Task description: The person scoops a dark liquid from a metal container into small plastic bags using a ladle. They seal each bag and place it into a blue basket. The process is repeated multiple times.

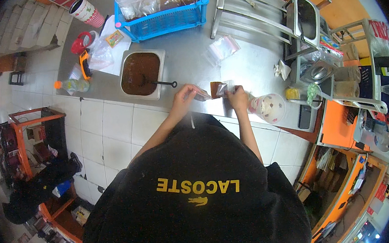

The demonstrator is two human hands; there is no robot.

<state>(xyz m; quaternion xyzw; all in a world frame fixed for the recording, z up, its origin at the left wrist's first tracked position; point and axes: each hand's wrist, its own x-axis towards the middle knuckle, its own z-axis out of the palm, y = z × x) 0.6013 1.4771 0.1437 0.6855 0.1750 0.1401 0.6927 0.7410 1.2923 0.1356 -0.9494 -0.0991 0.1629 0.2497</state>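
Note:
At the near edge of the steel table, my right hand (pixel 238 99) grips a small clear zip bag (pixel 220 89) with brown sauce in one end. Close by on its left, my left hand (pixel 183 99) pinches another small clear bag (pixel 201 94); what is inside that one is hard to make out. A steel pan (pixel 141 74) of dark brown sauce stands to the left of my hands. From it sticks the dark handle of a ladle (pixel 166 84). Flat clear zip bags (pixel 224 48) lie beyond my right hand.
A blue basket (pixel 166 26) of filled bags stands at the back. Right of my right hand is a clear tub (pixel 268 108) with white contents. A metal rack (pixel 254 15) rises at the back right. A patterned cup (pixel 86 13), red tape (pixel 81 42) and a bottle (pixel 73 85) are left.

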